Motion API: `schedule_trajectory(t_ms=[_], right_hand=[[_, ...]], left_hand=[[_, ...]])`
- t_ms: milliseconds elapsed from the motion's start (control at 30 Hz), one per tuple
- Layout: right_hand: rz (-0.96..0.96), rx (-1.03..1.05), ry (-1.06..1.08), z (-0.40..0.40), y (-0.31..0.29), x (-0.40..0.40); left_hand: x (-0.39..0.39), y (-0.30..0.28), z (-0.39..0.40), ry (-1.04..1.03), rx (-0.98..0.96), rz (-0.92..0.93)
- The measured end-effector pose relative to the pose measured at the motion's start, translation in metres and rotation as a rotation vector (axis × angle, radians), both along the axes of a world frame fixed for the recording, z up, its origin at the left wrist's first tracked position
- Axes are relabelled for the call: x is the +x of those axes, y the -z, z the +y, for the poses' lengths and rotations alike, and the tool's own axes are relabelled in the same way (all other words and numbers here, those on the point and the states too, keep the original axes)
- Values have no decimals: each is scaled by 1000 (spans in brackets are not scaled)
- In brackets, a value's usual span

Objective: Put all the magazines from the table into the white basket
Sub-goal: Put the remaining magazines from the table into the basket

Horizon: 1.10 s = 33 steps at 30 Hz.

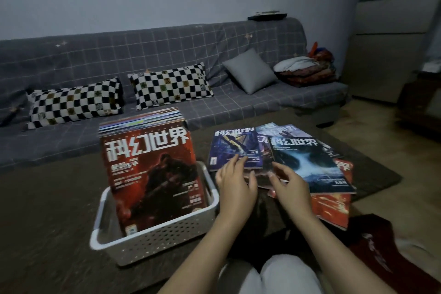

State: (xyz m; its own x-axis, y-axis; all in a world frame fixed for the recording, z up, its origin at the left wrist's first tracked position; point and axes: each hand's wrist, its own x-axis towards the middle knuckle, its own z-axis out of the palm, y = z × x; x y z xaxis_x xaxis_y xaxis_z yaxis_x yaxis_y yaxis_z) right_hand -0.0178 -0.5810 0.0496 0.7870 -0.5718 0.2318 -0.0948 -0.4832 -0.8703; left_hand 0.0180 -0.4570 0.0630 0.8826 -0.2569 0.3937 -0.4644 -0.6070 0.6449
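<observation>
The loose magazines (307,164) lie flat and overlapping on the dark table (59,198), long axes running roughly away from the person, titles at the far end. The left hand (235,184) rests on the purple-covered magazine (236,148), fingers relaxed; the right hand (290,186) appears to pinch a lower cover's edge, though blur obscures it. The white basket (152,238) stands just left, holding upright magazines fronted by a red cover (152,174). A grey sofa (167,55) lies beyond.

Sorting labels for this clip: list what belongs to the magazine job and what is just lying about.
Job:
white basket
red magazine standing in it
loose magazines: purple, blue, orange-red
left hand, right hand

Lying about:
sofa
checkered pillows
grey cushion
folded clothes
</observation>
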Motion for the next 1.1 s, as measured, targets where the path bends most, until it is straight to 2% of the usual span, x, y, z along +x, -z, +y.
schedule_trajectory(t_ms=[100,300,433,533,767,1000,1100], right_hand=[[106,-65,80,-42,16,0],[347,-342,257,-113,41,5],[535,-369,287,-142,56,15],[604,-366,284,-150,61,21],[550,-312,363,-145,55,7],[539,-194,340,-113,48,-23],[376,7,240,-97,37,-34]], left_hand=[[11,14,-45,61,13,106],[35,49,-111,142,-1,295],[45,61,-135,145,-15,347],[57,64,-146,91,-93,413],[67,53,-142,1,-206,581],[32,25,-112,115,-293,487],[17,10,-86,158,-365,395]])
